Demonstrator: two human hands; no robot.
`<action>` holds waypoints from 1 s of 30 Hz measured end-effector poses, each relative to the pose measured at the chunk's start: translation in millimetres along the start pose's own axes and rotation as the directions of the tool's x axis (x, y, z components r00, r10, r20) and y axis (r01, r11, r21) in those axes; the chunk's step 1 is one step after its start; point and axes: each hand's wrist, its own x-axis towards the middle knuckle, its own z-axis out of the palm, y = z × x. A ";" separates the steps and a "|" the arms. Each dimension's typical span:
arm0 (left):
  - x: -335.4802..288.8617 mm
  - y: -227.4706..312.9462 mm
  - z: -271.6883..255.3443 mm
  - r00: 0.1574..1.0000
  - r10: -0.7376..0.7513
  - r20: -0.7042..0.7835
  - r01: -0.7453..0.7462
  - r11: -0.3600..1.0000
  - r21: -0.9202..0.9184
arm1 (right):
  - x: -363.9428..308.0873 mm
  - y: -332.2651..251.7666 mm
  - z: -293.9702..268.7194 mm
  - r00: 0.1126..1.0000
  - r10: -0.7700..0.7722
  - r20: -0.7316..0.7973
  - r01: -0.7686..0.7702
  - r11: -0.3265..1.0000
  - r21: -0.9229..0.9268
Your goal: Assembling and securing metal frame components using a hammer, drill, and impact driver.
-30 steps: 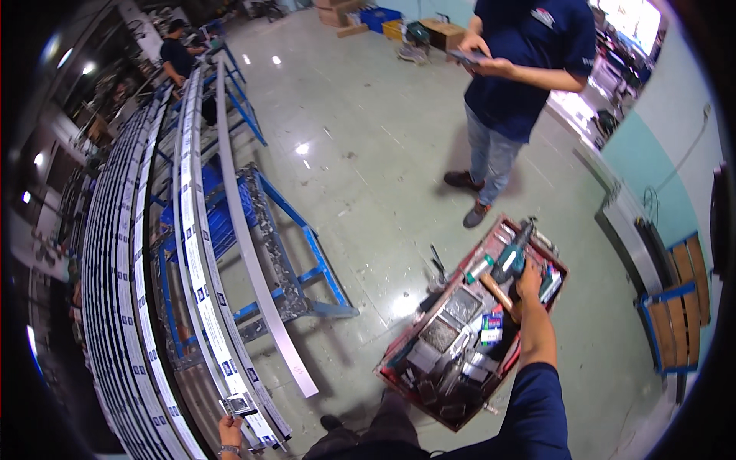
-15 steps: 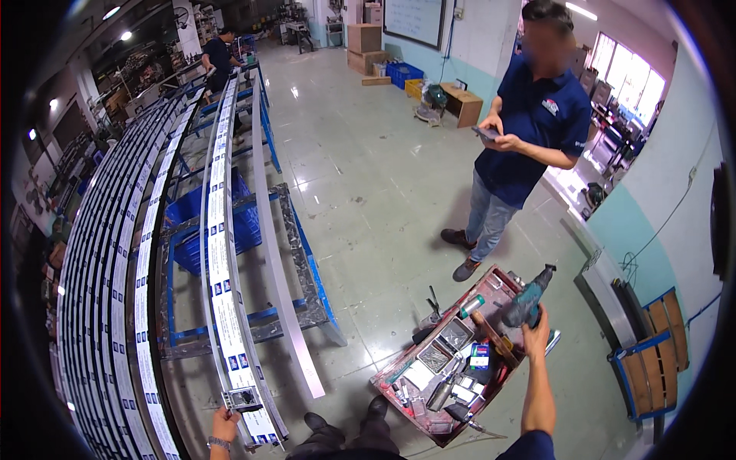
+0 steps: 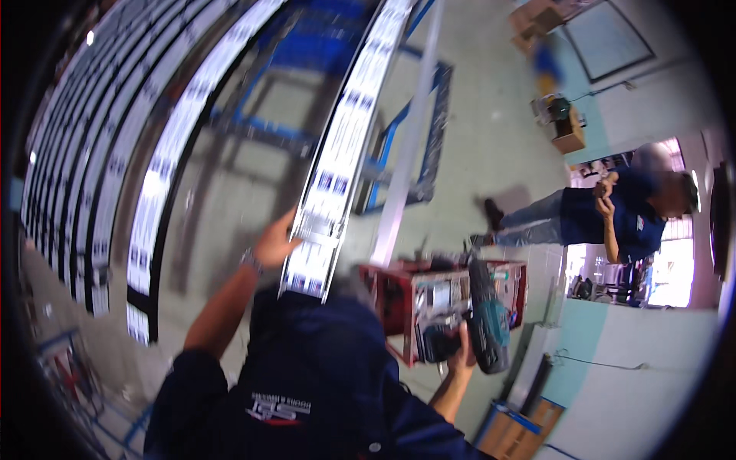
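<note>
My left hand (image 3: 274, 242) is closed at the left edge of a long aluminium profile (image 3: 331, 184) covered in white printed film. Its fingers grip a small silvery metal fitting (image 3: 319, 229) lying across the profile near its close end; blur hides the fitting's details. In my right hand (image 3: 462, 353) is a teal and black cordless power drill (image 3: 494, 330), gripped by its handle and held over a red open toolbox (image 3: 392, 308). The drill's black battery block (image 3: 439, 343) points left. Tools and small boxes inside the toolbox are partly hidden by the drill.
Several film-covered profiles (image 3: 157, 180) lie side by side at left. A bare profile (image 3: 406, 153) rests on the blue-edged stand (image 3: 441, 115) beside mine. Another person (image 3: 613, 215) stands at right holding a small device. Wooden panels (image 3: 529, 429) lean near the wall.
The view has tilted and turned, blurring the picture and showing my torso. My left hand remains at the fitting on the profile; my right hand still holds the drill, now lower over the toolbox.
</note>
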 end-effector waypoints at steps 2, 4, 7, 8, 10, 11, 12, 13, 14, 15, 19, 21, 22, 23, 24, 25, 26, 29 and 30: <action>10.3 -45.6 3.9 0.998 0.012 -0.061 -0.015 0.998 -0.061 | 4.2 -48.6 27.8 0.984 0.009 0.180 -0.024 0.996 0.082; 8.4 0.4 -6.6 0.982 -0.185 0.024 0.184 0.982 0.038 | -0.6 -92.2 55.6 0.952 0.019 0.307 -0.045 0.996 0.079; 4.0 -11.3 -11.5 0.994 -0.078 0.071 0.078 0.997 0.006 | 6.2 -142.9 86.1 0.870 0.152 0.469 -0.080 0.982 -0.171; 3.3 -5.0 -13.0 0.992 -0.100 0.082 0.100 0.995 -0.006 | 6.5 -152.3 92.1 0.836 0.217 0.504 -0.108 0.965 -0.237; 0.9 -0.4 -7.0 0.987 -0.129 0.091 0.133 0.991 -0.033 | 12.4 -154.7 100.7 0.822 0.182 0.539 -0.033 0.961 -0.275; 0.7 0.6 -2.8 0.989 -0.139 0.046 0.140 0.990 -0.023 | 14.7 -163.6 107.8 0.817 0.165 0.553 0.063 0.927 -0.370; -0.2 -0.7 -0.7 0.989 -0.147 0.001 0.147 0.989 -0.012 | 17.2 -171.8 114.8 0.809 0.149 0.569 0.158 0.877 -0.454; -2.1 -2.4 3.1 0.994 -0.099 -0.034 0.100 0.995 0.003 | 19.1 -177.5 119.6 0.808 0.167 0.565 0.156 0.865 -0.478; -2.6 -5.5 2.2 0.993 -0.111 -0.031 0.111 0.994 -0.010 | 23.4 -181.4 124.5 0.805 0.181 0.566 0.152 0.858 -0.491; -0.9 -9.1 -0.5 0.991 -0.134 -0.001 0.134 0.991 0.011 | 29.0 -184.8 128.8 0.779 0.214 0.590 0.167 0.835 -0.524; 1.1 -14.9 1.5 0.990 -0.138 0.019 0.137 0.990 0.022 | 38.9 -192.4 135.1 0.741 0.253 0.622 0.188 0.811 -0.554; 3.3 -24.9 5.6 0.997 -0.076 -0.027 0.077 0.995 0.063 | 33.1 -220.5 163.6 0.754 0.214 0.621 0.190 0.834 -0.518; 4.2 -23.1 5.0 0.996 -0.084 -0.020 0.085 0.995 0.053 | 35.3 -220.3 164.4 0.753 0.228 0.617 0.184 0.828 -0.530; 5.1 -21.3 4.1 0.995 -0.100 -0.009 0.101 0.994 0.034 | 38.5 -219.8 162.8 0.748 0.224 0.624 0.211 0.812 -0.545; 5.4 -19.5 3.2 0.993 -0.115 0.003 0.115 0.993 0.016 | 39.7 -219.7 162.7 0.744 0.220 0.631 0.239 0.794 -0.558; 5.2 -15.7 0.1 0.992 -0.124 0.009 0.124 0.992 0.004 | 39.5 -225.0 167.8 0.742 0.233 0.629 0.224 0.798 -0.560; 4.7 -16.6 0.3 0.992 -0.129 0.012 0.129 0.992 -0.004 | 40.4 -229.5 171.6 0.741 0.241 0.627 0.223 0.793 -0.567; 3.6 -18.3 1.0 0.993 -0.113 -0.014 0.113 0.994 0.007 | 41.5 -242.6 183.1 0.730 0.336 0.595 0.185 0.741 -0.645; 3.4 -18.4 0.9 0.993 -0.114 -0.011 0.114 0.994 0.003 | 41.7 -243.9 184.7 0.731 0.339 0.592 0.183 0.738 -0.649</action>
